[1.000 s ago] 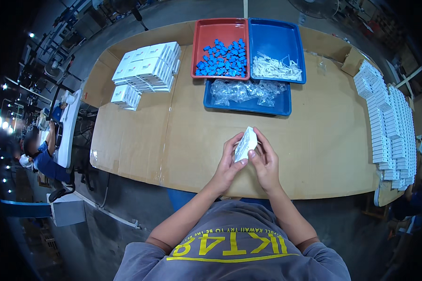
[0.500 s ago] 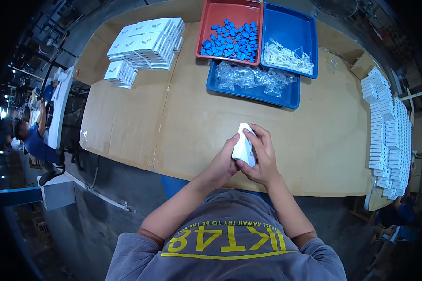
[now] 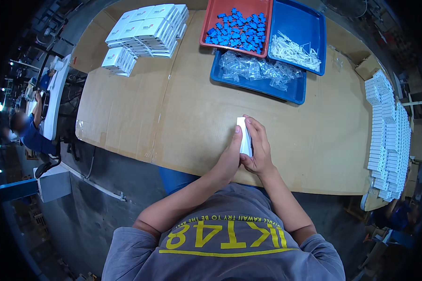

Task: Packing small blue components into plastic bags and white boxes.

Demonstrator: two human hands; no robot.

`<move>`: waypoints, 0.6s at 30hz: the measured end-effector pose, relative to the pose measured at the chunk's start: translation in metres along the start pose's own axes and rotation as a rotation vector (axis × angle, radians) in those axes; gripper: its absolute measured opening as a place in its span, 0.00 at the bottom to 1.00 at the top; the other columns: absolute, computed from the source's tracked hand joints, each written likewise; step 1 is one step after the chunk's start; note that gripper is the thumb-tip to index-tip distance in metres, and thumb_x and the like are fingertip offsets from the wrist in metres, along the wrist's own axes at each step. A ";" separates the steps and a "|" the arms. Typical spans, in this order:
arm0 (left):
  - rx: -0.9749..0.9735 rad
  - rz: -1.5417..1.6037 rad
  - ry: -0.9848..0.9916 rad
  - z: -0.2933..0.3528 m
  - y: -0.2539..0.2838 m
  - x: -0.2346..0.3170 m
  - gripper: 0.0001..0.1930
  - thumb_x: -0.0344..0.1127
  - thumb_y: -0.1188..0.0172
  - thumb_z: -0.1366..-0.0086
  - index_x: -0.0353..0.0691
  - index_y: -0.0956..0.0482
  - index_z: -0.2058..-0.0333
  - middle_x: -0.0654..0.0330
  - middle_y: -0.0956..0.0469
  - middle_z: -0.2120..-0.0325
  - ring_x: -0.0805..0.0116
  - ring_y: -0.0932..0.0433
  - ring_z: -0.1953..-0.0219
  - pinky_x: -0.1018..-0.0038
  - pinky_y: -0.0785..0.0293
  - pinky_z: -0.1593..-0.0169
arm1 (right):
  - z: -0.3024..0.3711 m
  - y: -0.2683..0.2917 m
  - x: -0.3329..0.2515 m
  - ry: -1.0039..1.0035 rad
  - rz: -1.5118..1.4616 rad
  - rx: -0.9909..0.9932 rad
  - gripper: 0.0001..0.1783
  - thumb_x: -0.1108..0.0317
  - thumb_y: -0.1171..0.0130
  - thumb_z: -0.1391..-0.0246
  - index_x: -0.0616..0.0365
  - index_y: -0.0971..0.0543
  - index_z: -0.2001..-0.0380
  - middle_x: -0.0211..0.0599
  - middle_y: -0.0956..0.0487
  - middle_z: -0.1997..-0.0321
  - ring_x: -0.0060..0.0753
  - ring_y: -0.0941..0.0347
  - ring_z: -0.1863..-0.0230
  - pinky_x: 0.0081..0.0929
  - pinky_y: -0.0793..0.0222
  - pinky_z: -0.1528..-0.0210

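A small white box (image 3: 244, 136) stands on edge between my two hands, above the near part of the cardboard-covered table. My left hand (image 3: 231, 152) presses its left side, with the thumb lying along it. Against the other side rests my right hand (image 3: 259, 147), its fingers stretched along the box and its thumb near the lower end. Both palms hide most of the broad faces, so only a narrow side of the box shows.
Beyond my hands stand a red tray (image 3: 204, 35) of blue plastic pieces, a blue tray (image 3: 320, 42) of white sticks and another blue tray (image 3: 267, 92) of clear bags. White boxes (image 3: 145, 30) are stacked far left; more white boxes (image 3: 384, 140) line the right edge. A person (image 3: 32, 133) sits at left.
The box has turned so its narrow side faces up, and my hands have closed flatter around it. The table view has shifted slightly.
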State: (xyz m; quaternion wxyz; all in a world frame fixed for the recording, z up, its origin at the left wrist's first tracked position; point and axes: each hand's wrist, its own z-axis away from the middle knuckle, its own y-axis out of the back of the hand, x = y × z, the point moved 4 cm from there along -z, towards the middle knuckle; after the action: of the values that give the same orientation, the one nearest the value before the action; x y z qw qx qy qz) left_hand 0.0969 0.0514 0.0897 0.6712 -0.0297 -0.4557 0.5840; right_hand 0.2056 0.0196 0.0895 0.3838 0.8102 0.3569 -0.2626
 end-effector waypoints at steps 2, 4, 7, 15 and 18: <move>-0.006 -0.016 -0.026 -0.002 0.004 -0.002 0.32 0.65 0.64 0.20 0.45 0.36 0.34 0.64 0.24 0.49 0.74 0.23 0.48 0.73 0.26 0.44 | 0.003 -0.003 0.003 0.007 -0.008 -0.012 0.45 0.37 0.46 0.34 0.71 0.30 0.34 0.66 0.30 0.34 0.64 0.28 0.36 0.47 0.27 0.37; 0.019 -0.025 -0.020 -0.003 0.006 -0.005 0.32 0.65 0.63 0.20 0.45 0.35 0.35 0.64 0.25 0.50 0.75 0.23 0.50 0.74 0.26 0.46 | 0.006 -0.006 0.004 0.011 0.015 -0.039 0.47 0.35 0.51 0.32 0.74 0.31 0.33 0.68 0.30 0.34 0.65 0.28 0.36 0.47 0.26 0.39; 0.039 -0.072 -0.014 -0.003 0.011 -0.009 0.32 0.65 0.62 0.21 0.44 0.34 0.37 0.66 0.25 0.54 0.77 0.24 0.54 0.76 0.27 0.49 | 0.011 -0.009 0.005 0.020 0.001 -0.012 0.48 0.35 0.55 0.30 0.75 0.32 0.33 0.70 0.31 0.35 0.66 0.28 0.37 0.47 0.25 0.40; 0.045 -0.110 0.008 0.001 0.011 -0.011 0.28 0.65 0.59 0.22 0.46 0.29 0.44 0.69 0.26 0.61 0.82 0.27 0.64 0.81 0.30 0.61 | 0.019 -0.013 0.002 -0.002 0.026 -0.010 0.48 0.35 0.63 0.28 0.76 0.33 0.33 0.71 0.31 0.35 0.67 0.28 0.37 0.48 0.25 0.40; 0.022 -0.109 0.010 0.000 0.011 -0.013 0.28 0.65 0.58 0.22 0.46 0.28 0.44 0.69 0.26 0.62 0.81 0.27 0.65 0.80 0.30 0.62 | 0.020 -0.012 0.002 -0.011 0.021 -0.015 0.48 0.35 0.64 0.27 0.77 0.33 0.33 0.71 0.31 0.35 0.67 0.28 0.37 0.48 0.25 0.40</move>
State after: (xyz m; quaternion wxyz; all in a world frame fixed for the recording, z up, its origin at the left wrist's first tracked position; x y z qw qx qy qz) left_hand 0.0894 0.0441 0.0760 0.7045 -0.0006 -0.4468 0.5514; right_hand 0.1944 0.0090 0.0718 0.3944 0.8096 0.3482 -0.2605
